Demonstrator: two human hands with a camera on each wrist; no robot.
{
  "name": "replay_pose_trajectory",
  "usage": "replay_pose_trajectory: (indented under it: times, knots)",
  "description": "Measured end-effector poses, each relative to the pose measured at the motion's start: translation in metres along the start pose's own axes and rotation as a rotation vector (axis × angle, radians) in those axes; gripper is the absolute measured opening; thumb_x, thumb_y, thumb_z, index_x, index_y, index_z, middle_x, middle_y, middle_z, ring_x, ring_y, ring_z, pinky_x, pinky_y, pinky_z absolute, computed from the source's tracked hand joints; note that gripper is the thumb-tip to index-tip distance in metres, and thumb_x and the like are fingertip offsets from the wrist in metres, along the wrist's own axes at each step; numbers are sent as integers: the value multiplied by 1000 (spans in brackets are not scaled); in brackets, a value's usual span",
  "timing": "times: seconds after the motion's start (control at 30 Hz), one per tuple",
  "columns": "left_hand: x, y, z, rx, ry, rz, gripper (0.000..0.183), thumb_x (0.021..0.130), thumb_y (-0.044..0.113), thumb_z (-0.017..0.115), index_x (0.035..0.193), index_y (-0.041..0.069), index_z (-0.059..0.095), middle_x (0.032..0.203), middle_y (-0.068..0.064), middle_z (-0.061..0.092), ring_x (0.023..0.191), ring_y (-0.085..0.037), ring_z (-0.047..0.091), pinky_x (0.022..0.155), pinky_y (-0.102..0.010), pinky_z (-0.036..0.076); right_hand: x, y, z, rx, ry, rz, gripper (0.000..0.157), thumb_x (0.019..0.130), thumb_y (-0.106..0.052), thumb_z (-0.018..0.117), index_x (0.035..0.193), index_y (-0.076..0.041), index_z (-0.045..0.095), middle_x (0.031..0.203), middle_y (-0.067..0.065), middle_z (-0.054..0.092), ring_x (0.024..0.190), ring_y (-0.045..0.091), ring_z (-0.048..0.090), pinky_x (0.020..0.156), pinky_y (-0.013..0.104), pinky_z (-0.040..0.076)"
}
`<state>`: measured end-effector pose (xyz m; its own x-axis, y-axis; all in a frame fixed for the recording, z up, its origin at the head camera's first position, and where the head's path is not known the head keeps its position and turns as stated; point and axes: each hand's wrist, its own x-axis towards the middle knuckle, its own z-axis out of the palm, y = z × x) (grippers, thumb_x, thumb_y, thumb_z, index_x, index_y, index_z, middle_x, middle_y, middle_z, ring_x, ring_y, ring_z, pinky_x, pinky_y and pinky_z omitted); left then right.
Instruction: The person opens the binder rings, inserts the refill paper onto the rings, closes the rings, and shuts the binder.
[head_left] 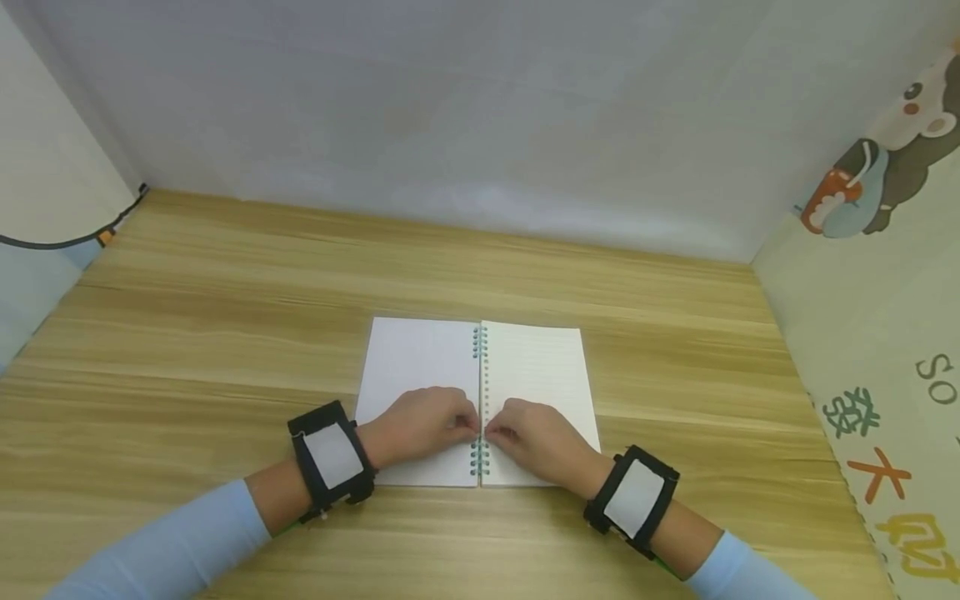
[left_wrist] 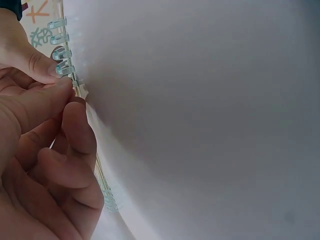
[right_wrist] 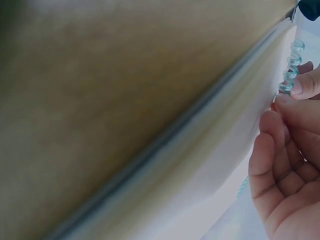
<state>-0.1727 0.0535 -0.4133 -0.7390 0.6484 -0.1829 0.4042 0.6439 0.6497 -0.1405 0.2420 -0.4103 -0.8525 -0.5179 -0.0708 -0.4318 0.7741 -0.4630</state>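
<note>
An open notebook [head_left: 423, 358] lies flat, with a blank white left side and a faintly lined cream right page [head_left: 536, 362]. Clear teal binding rings [left_wrist: 60, 38] stand in two groups along its spine, one near the top and one near the bottom. My left hand [head_left: 427, 423] pinches at the spine just above the lower group, thumb and forefinger together. Facing it, my right hand [head_left: 542, 442] pinches the same stretch of binding, its thumb against the last ring in the left wrist view. The fingertips of both hands nearly meet and hide what lies between them.
The wood-grain table [head_left: 225, 350] surrounds the notebook. A pale wall [head_left: 450, 125] rises behind it, and a decorated panel [head_left: 847, 333] borders the right side. A dark cord [head_left: 60, 244] hangs at the far left. Both wrists carry black straps [head_left: 333, 457].
</note>
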Motion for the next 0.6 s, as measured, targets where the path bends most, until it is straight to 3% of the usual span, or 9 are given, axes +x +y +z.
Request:
replay_pose_trajectory:
  times: [0.37, 0.6]
  knots:
    - [1, 2, 1, 6, -5, 4, 13, 86, 18, 69, 94, 10, 75, 92, -4, 75, 79, -13, 62, 75, -37, 55, -1, 1, 1, 5, 7, 6, 12, 85, -11, 69, 91, -6, 77, 84, 5, 75, 75, 11, 65, 71, 35, 59]
    - [-3, 4, -1, 7, 20, -4, 13, 85, 20, 70, 91, 9, 75, 88, -3, 74, 77, -13, 61, 74, -37, 54, -4, -1, -2, 3, 22, 48, 11, 84, -12, 70, 89, -6, 78, 79, 4, 74, 67, 9, 61, 65, 33, 58]
